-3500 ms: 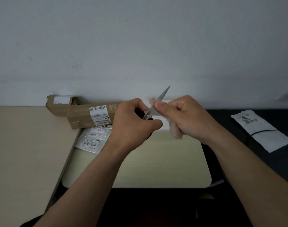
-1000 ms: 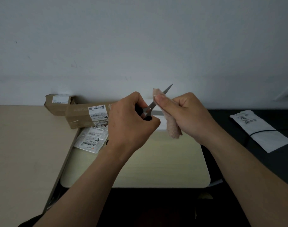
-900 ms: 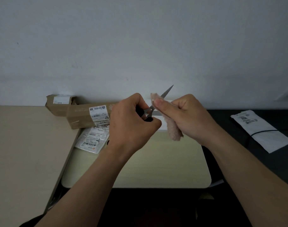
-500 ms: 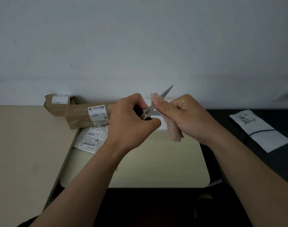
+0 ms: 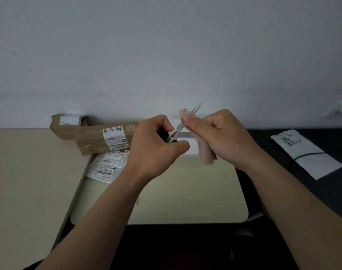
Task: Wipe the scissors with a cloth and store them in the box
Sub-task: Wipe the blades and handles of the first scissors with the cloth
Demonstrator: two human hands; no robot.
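well, both hands are raised over the small pale table (image 5: 185,191), near its far edge. the left hand (image 5: 154,145) is curled round the dark handles of the scissors (image 5: 179,127), holding them so the blades slant up and to the right, closed together as far as one can see. the right hand (image 5: 224,137) pinches a fuzzy pinkish cloth (image 5: 205,151) between thumb and fingers, with the cloth folded about the lower part of the blades. the bare tip pokes out above the cloth, and the loose end of the cloth hangs down below the hand. just behind the hands, at the table's far edge by the wall, sits a white object (image 5: 190,151) with a grey band, mostly hidden, which may be the box. to the left lie two brown cardboard cartons (image 5: 92,141) with printed labels, the nearer one resting partly over a stack of labelled plastic packets (image 5: 107,166). on the dark surface (image 5: 332,191) to the right lies a white pouch (image 5: 306,152) with a thin black cable across it.
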